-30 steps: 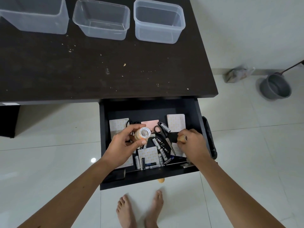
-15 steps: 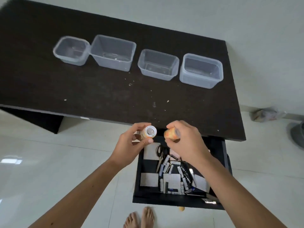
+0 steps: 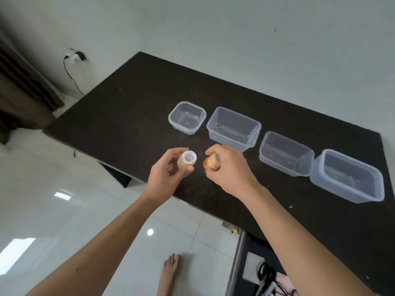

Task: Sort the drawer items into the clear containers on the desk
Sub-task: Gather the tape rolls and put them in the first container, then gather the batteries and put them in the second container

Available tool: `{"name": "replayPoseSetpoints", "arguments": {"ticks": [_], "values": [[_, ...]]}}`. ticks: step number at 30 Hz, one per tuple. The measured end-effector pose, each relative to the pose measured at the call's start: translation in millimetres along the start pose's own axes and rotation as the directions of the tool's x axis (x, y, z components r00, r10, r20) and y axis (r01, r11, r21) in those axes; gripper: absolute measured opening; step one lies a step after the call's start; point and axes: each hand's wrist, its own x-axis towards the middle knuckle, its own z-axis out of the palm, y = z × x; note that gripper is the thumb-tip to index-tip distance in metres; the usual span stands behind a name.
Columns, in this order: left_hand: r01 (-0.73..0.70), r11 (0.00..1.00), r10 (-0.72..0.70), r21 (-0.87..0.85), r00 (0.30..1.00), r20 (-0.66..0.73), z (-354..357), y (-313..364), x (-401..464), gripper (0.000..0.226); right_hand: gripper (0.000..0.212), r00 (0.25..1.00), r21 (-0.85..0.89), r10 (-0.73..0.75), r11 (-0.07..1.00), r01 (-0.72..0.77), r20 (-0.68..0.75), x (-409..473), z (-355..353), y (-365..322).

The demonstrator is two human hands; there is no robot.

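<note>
My left hand point(image 3: 164, 178) grips a small orange tape roll with a white core point(image 3: 186, 161). A second orange tape roll point(image 3: 210, 163) sits in my right hand point(image 3: 229, 169). Both hands hover over the dark desk point(image 3: 128, 116), near its front edge. Behind them stand several empty clear containers in a row: a small square container point(image 3: 171, 120), a larger container point(image 3: 257, 130), a medium container point(image 3: 261, 153) and a big container point(image 3: 314, 178) at the right. The open drawer point(image 3: 237, 263) shows at the bottom right, with black scissors point(image 3: 265, 272) inside; my right forearm hides most of it.
A black cable point(image 3: 71, 75) runs from a wall plug at the back left. A brown curtain point(image 3: 19, 88) hangs at the far left. White glossy floor tiles lie below, and my bare foot point(image 3: 168, 272) stands beside the drawer.
Both hands have lifted out of the drawer and risen over the desk, each carrying its tape roll. The view has swung up and left, so the containers now lie to the right.
</note>
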Motion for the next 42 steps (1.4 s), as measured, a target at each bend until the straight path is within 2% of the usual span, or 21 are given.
{"name": "replayPoseSetpoints", "arguments": {"ticks": [7,12,18,21,29,36,42], "values": [[-0.029,0.999,0.027,-0.032,0.998,-0.065,-41.3,-19.1,113.8,0.043,0.046,0.999,-0.005,0.003,1.0,-0.004,-0.043,120.4,15.8,-31.6],[-0.045,0.999,0.044,-0.026,0.999,-0.021,-47.8,-29.5,183.9,0.044,0.058,0.999,-0.027,0.05,0.998,-0.051,-0.013,186.0,20.9,-30.7],[-0.12,0.988,0.113,0.095,0.991,0.076,-48.2,-30.8,224.9,0.043,0.07,0.996,-0.039,0.074,0.997,-0.071,0.058,230.6,28.5,-24.1],[-0.136,0.976,0.12,0.169,0.987,0.105,-48.5,-30.4,228.7,0.047,0.068,0.995,-0.03,0.063,0.998,-0.061,0.073,235.4,31.9,-20.1],[-0.12,0.973,0.116,0.195,0.993,0.03,-54.7,-34.5,223.0,0.059,0.059,0.998,-0.021,0.053,0.998,-0.052,0.03,225.4,27.6,-20.5],[-0.111,0.98,0.11,0.166,0.994,0.014,-58.6,-26.1,206.0,0.057,0.051,0.999,-0.008,0.035,0.999,-0.035,-0.033,198.8,21.9,-19.1],[-0.143,0.98,0.138,0.14,0.99,0.041,-34.8,-6.1,169.1,0.052,0.048,0.991,0.006,0.062,0.998,-0.062,-0.119,149.9,7.2,-4.4]]}}
